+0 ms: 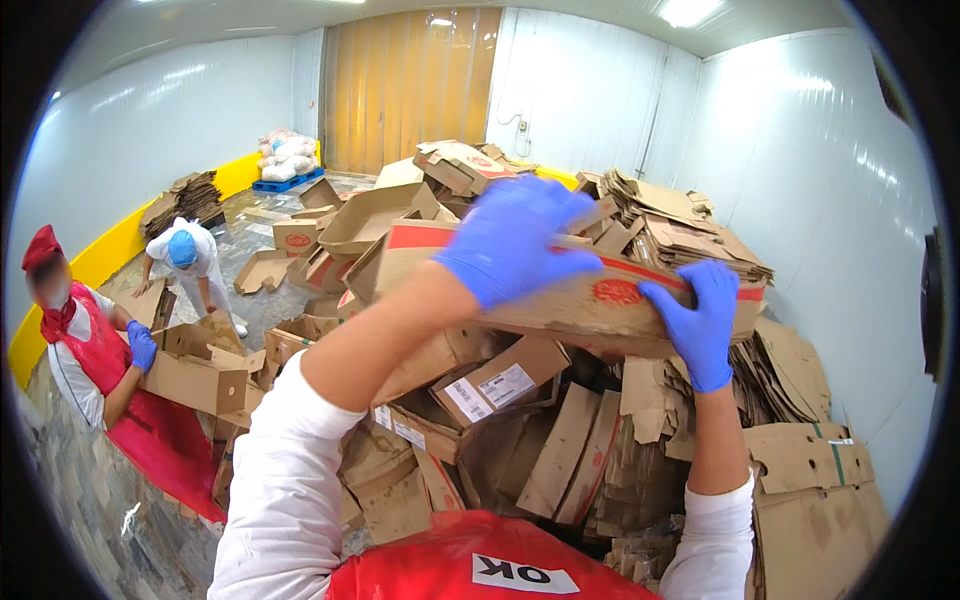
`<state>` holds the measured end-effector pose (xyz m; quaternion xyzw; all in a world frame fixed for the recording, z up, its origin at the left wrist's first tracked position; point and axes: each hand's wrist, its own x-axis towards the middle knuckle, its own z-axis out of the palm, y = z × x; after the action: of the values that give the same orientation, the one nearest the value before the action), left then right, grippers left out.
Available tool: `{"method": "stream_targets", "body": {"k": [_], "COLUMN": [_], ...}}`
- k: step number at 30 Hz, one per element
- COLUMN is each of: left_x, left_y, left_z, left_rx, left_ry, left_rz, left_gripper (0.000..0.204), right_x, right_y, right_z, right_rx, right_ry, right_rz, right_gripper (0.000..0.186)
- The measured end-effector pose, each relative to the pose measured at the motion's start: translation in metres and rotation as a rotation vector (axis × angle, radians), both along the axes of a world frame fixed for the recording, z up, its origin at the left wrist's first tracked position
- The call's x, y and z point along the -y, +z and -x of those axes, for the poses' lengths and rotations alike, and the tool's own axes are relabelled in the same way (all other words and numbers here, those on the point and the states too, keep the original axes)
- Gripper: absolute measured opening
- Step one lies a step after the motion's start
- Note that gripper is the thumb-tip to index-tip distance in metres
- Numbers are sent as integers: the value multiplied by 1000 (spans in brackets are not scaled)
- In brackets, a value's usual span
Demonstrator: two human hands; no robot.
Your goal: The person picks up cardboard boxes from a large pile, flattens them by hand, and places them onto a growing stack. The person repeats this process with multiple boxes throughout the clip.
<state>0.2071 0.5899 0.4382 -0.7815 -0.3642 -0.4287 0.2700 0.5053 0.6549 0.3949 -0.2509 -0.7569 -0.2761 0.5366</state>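
A brown cardboard box (pixel 560 305) with a red stripe along its upper edge is raised in front of me over the heap. My right hand (pixel 703 325), in a blue glove, grips its near wall toward the right end, the thumb and fingers at the rim. My left hand (pixel 515 240), also blue-gloved and blurred by motion, is over the box's left part. Its thumb and fingers are apart; whether the palm touches the cardboard cannot be made out. Below my arms lies a box with white labels (pixel 530 365).
Loose cardboard boxes (pixel 375 220) heap up ahead. Flattened cardboard stacks (pixel 690 225) stand at right. At left, a co-worker in a red apron (pixel 165 430) handles an open box (pixel 190 380); another in white (pixel 195 260) bends behind. White bags (pixel 287 155) sit on a blue pallet (pixel 285 183).
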Motion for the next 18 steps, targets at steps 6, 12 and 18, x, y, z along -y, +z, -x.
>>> {"method": "stream_targets", "body": {"k": [6,12,18], "left_x": [-26,-46,-44], "left_y": [-22,-99,-136], "left_z": [144,121,24], "left_rx": [731,946,596], "left_ry": [-155,-181,-239], "left_rz": [484,726,403], "left_gripper": [55,63,58], "right_x": [-40,-53,-8], "right_y": [-64,-100,-96], "right_z": [-28,-57,-20], "right_rx": [-256,-248,-2], "right_ry": [127,-3,350], "right_rz": [194,272,1140], "right_gripper": [43,38,37]}}
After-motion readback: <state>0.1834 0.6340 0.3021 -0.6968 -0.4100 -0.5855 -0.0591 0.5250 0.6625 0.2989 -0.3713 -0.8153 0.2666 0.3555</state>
